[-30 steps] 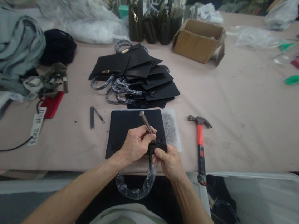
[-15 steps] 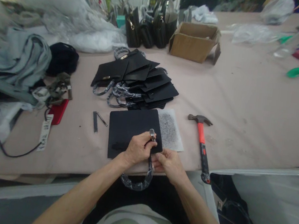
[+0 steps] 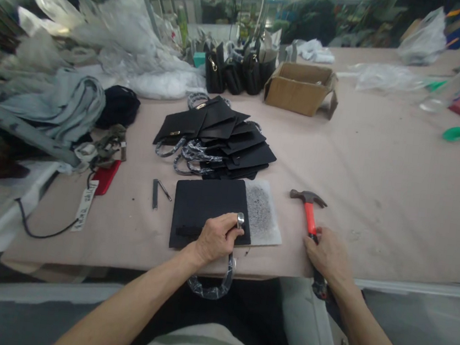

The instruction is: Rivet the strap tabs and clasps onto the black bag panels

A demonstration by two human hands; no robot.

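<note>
A flat black bag panel (image 3: 205, 208) lies at the table's near edge, its plastic-wrapped handle (image 3: 211, 286) hanging over the edge. My left hand (image 3: 216, 237) is closed around a metal punch (image 3: 240, 219) held upright on the panel's near right corner. My right hand (image 3: 328, 256) wraps the handle of a red-handled hammer (image 3: 310, 215) lying on the table to the right; the hammer's head points away from me.
A white speckled pad (image 3: 262, 212) lies under the panel's right side. Behind is a stack of black panels (image 3: 221, 135), then upright black bags (image 3: 235, 73) and a cardboard box (image 3: 300, 89). Two metal strips (image 3: 157, 192), a red case (image 3: 105, 177) and grey cloth (image 3: 50, 108) lie left.
My right hand left the bag panel and moved right onto the hammer's handle. My left hand turned the metal punch from slanted to upright on the panel.
</note>
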